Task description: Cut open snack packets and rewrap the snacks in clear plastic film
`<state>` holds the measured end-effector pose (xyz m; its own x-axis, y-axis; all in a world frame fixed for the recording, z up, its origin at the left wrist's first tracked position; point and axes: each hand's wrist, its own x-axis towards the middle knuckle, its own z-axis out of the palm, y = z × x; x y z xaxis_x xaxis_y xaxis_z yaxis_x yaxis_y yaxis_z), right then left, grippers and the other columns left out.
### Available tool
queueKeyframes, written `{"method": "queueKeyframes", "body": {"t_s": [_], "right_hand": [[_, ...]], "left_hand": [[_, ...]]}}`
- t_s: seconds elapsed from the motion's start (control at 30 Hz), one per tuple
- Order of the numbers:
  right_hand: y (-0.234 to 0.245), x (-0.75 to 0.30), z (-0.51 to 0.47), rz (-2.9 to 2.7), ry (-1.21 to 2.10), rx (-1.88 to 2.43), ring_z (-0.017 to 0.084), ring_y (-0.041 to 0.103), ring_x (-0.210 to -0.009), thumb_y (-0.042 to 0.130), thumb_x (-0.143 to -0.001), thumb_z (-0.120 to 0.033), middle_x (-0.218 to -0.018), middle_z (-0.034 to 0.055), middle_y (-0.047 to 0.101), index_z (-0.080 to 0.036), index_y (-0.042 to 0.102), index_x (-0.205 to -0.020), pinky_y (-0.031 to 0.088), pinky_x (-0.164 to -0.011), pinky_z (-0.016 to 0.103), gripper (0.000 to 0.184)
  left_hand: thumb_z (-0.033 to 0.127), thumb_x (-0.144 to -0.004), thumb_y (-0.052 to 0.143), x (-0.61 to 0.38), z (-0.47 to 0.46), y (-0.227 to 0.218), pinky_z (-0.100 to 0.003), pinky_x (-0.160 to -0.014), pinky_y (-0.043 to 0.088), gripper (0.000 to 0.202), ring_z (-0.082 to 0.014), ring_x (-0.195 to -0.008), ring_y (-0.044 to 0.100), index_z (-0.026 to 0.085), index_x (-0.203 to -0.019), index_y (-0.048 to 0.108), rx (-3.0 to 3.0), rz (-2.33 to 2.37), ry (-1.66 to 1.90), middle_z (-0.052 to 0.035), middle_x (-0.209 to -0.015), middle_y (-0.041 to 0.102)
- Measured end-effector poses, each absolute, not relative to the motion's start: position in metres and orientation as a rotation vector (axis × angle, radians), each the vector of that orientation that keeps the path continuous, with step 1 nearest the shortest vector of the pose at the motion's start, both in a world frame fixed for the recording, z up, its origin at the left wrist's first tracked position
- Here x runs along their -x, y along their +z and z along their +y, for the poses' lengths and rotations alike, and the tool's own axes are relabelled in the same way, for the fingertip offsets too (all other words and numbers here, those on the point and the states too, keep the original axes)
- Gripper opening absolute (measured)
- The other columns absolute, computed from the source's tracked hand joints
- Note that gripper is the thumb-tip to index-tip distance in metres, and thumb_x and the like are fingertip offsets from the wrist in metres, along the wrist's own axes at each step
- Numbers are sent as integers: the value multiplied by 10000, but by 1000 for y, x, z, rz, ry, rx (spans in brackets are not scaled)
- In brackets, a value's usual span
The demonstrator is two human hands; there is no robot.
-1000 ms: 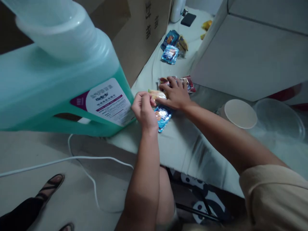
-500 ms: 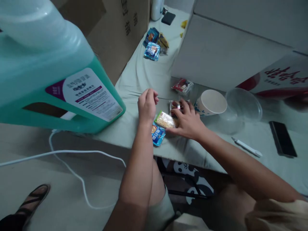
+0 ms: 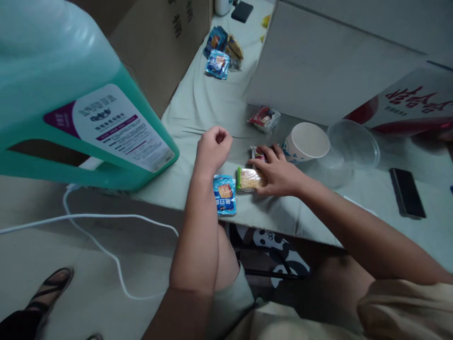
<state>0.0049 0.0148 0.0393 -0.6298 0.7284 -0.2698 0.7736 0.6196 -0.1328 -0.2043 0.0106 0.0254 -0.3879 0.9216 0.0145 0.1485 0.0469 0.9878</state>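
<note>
My right hand [image 3: 278, 174] lies over two small packets, fingers bent and thumb at the near side. It grips a clear-wrapped cracker packet [image 3: 249, 179] with a green end. Its fingertips rest on a red and clear snack packet [image 3: 257, 155], which they partly hide. My left hand [image 3: 213, 148] is held in a loose fist to the left, with a dark hollow between the curled fingers and nothing showing in it. Just below that hand lies a blue snack packet [image 3: 225, 196], its left edge covered by my left forearm.
A big jug of green liquid [image 3: 141, 141] stands left. Behind are a red packet [image 3: 264, 119], more blue packets [image 3: 217, 64] and a white box [image 3: 300, 66]. To the right are a paper cup [image 3: 307, 141], clear plastic container [image 3: 354, 141] and phone [image 3: 406, 192].
The cracker packet has straightened and now lies apart from the blue packet, with my right hand on it. My left hand's fingers have curled round. The whole view has shifted slightly.
</note>
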Motion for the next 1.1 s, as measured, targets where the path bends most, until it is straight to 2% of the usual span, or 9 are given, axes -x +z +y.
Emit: {"method": "queueKeyframes", "body": {"t_s": [0.07, 0.2, 0.3, 0.47, 0.6, 0.67, 0.77, 0.93, 1.1], "right_hand": [[40, -4, 13, 2628, -357, -1274, 593, 179, -1516, 818, -703, -474, -1676, 158, 302, -315, 539, -1463, 515, -980, 737, 826], [43, -1, 13, 2559, -378, -1318, 583, 174, -1529, 802, -722, -470, -1702, 153, 271, -327, 521, -1493, 529, -936, 757, 833], [42, -1, 13, 2576, -404, -1337, 610, 157, -1527, 794, -732, -478, -1715, 151, 248, -331, 518, -1506, 527, -902, 778, 835], [31, -9, -2, 2713, -339, -1398, 583, 61, -1562, 740, -785, -448, -1763, 84, 127, -335, 575, -1456, 301, -1069, 847, 700], [21, -18, -18, 2915, -208, -1400, 444, 182, -1587, 660, -823, -396, -1689, 121, 354, -233, 628, -1345, 139, -1233, 696, 548], [18, -24, -23, 2997, -233, -1404, 390, 382, -1508, 624, -823, -374, -1528, 154, 563, -199, 616, -1327, 176, -1253, 618, 534], [16, -37, -31, 3106, -356, -1483, 345, 633, -1224, 596, -796, -375, -1281, 160, 704, -192, 592, -1291, 410, -1122, 542, 528], [13, -68, -47, 3124, -821, -1958, 296, 694, -967, 646, -759, -383, -1151, 113, 710, -246, 516, -1273, 569, -824, 449, 548], [-3, -102, -48, 2672, -1969, -2284, 286, 716, -968, 658, -758, -495, -1088, 81, 696, -279, 485, -1214, 600, -789, 440, 534]], "left_hand": [[152, -714, 680, 214, -4, 31, -276, -656, 429, 85, -155, -684, 550, 210, -770, 654, -1233, 1641, 1181, 1, -756, 630], [256, -558, 856, 231, -38, 44, -394, -910, 513, 558, -304, -1045, 613, 295, -1100, 730, -1514, 1617, 500, -56, -1055, 660], [315, -606, 846, 235, -49, 39, -484, -1055, 470, 625, -376, -1217, 556, 334, -1216, 711, -1632, 1714, 216, -79, -1133, 646], [285, -639, 841, 237, -37, 12, -454, -1027, 502, 545, -317, -1103, 644, 297, -1170, 719, -1651, 1675, 395, -96, -1151, 710], [244, -592, 857, 235, -29, 0, -411, -932, 538, 511, -294, -1023, 680, 285, -1090, 752, -1595, 1699, 621, -93, -1069, 737], [237, -584, 854, 234, -27, 0, -367, -865, 547, 493, -277, -979, 689, 281, -1067, 767, -1573, 1708, 688, -85, -1025, 741], [264, -621, 834, 231, -27, 3, -318, -773, 526, 378, -244, -878, 684, 269, -996, 787, -1568, 1698, 720, -61, -943, 751], [222, -653, 819, 220, -22, 4, -314, -729, 484, 93, -216, -735, 630, 249, -737, 789, -1565, 1753, 768, -40, -780, 746], [141, -720, 717, 209, 2, -3, -356, -819, 516, 88, -228, -734, 620, 216, -704, 759, -1429, 2038, 990, -40, -707, 678]]}}
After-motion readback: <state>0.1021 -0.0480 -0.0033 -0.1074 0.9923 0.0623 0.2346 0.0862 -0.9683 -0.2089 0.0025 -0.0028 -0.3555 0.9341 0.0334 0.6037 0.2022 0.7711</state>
